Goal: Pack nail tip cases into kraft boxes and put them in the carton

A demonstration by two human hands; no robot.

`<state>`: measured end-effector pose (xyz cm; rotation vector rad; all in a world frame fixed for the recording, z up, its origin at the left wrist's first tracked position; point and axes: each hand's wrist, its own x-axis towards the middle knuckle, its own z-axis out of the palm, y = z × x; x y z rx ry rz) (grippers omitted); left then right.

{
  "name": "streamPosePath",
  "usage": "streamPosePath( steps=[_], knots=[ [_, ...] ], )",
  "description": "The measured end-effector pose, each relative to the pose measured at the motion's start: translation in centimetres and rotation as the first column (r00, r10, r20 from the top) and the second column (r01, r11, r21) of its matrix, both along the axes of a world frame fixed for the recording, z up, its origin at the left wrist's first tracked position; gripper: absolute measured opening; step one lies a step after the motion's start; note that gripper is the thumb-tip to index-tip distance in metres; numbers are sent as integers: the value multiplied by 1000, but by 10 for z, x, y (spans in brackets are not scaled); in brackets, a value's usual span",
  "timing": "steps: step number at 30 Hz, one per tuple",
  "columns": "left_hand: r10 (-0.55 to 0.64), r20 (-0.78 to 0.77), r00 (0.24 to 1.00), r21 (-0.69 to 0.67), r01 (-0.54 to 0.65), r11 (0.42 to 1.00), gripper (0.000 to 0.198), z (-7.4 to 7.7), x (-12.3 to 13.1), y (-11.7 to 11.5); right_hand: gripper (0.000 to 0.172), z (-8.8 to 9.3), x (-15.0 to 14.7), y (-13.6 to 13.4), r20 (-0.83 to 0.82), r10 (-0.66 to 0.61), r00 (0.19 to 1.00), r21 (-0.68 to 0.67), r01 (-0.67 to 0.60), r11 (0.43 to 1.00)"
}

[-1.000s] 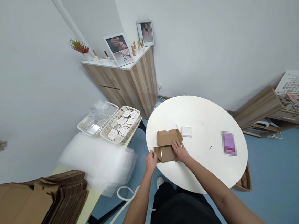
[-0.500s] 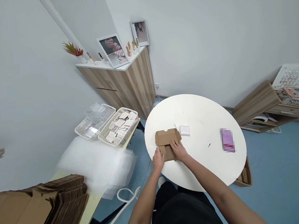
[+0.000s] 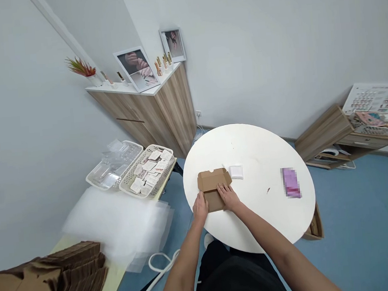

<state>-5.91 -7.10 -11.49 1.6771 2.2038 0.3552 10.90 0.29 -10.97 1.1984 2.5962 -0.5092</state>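
Observation:
A small brown cardboard box [image 3: 214, 201] lies on the white round table [image 3: 247, 141], its lid tilted up at the back with side flaps sticking out. My left hand [image 3: 200, 207] grips the box's left side wall, its fingers closed along the edge. Across the right side wall, my right hand [image 3: 229, 198] holds on with its fingertips reaching the inner edge near the lid's fold. Just behind the right hand sits a small white square packet [image 3: 236, 172]. Inside the box only the bare brown bottom shows.
A pixelated purple item [image 3: 291, 182] lies at the table's right. On the left side table are a basket of small white packets [image 3: 149, 171], a basket of clear plastic boxes [image 3: 114, 163], translucent sheets [image 3: 113, 223] and stacked flattened cartons [image 3: 76, 276]. A wooden cabinet [image 3: 151, 117] stands behind.
The small flap that stood by my left fingers no longer shows, and more of the box bottom is visible. Both hands stay at the box sides. The view has shifted slightly right.

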Motion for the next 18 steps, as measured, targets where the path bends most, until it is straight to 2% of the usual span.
streamPosePath(
  steps=[2,4,6,7,9,10,12,13,14,16,18],
  knots=[
    [-49,-45,998,99,53,994,49,2,1,3,121,2,-2,8,-1,14,1000,-9,-14,1000],
    [-187,-81,979,160,198,967,70,1,2,6,116,4,-4,17,-21,36,999,-9,-36,999],
    [-316,-94,944,159,328,931,81,-4,2,11,111,6,-5,25,-67,65,996,-10,-66,998],
    [-343,-95,935,142,353,925,83,-7,1,14,110,8,-5,28,-102,78,992,-12,-80,997],
    [-328,-93,940,99,337,936,85,-15,-1,20,101,11,-2,36,-195,83,977,-8,-86,996],
    [-311,-93,946,84,319,944,87,-19,-2,23,90,12,0,40,-249,58,967,7,-58,998],
    [-289,-94,953,78,297,952,91,-25,-6,30,64,13,8,50,-345,-80,935,54,105,993],
    [-286,-94,954,84,293,952,93,-28,-8,33,54,12,13,56,-376,-193,906,71,236,969],
    [-283,-92,955,92,291,952,95,-29,-10,36,48,11,19,63,-393,-325,860,75,383,921],
    [-274,-81,958,107,282,953,96,-32,-12,40,48,5,30,77,-359,-589,724,41,643,765],
    [-256,-63,965,121,262,958,99,-34,-13,42,56,-5,40,90,-253,-779,574,-19,802,597]
  ],
)
